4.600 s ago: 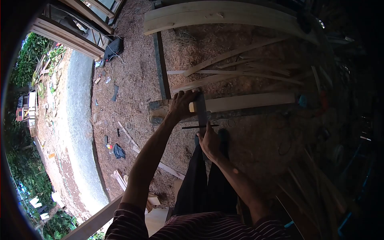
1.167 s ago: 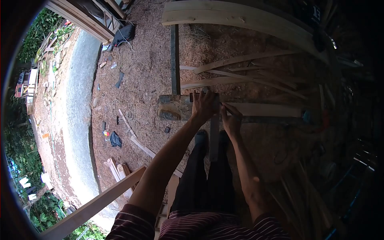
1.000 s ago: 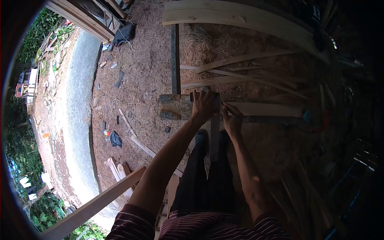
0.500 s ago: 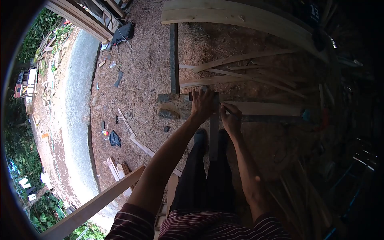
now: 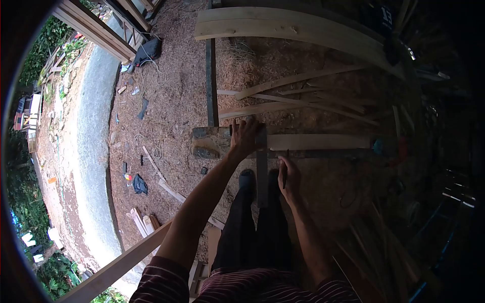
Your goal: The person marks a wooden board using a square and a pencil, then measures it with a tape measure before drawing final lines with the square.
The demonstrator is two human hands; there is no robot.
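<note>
My left hand (image 5: 245, 139) presses a carpenter's square (image 5: 261, 182) onto a wooden board (image 5: 323, 141). Its fingers curl over the far edge, where the dark stock is partly hidden. The square's long flat blade crosses the board and sticks out toward my legs. Just right of the blade, my right hand (image 5: 290, 179) is closed around a thin dark pencil (image 5: 284, 178), apart from the board. The board lies along a dark, worn timber beam (image 5: 333, 153), whose notched block end (image 5: 204, 143) shows to the left.
A large pale plank (image 5: 242, 22) lies at the top, with several thin wood strips (image 5: 303, 101) below it on shavings. A dark bar (image 5: 211, 81) stretches up from the beam. Another timber (image 5: 121, 262) slants at lower left. Concrete edging (image 5: 93, 131) runs along the left.
My right hand has drawn back from the blade toward me, off the board, with the pencil. My left hand stays on the square; the whole view has shifted slightly.
</note>
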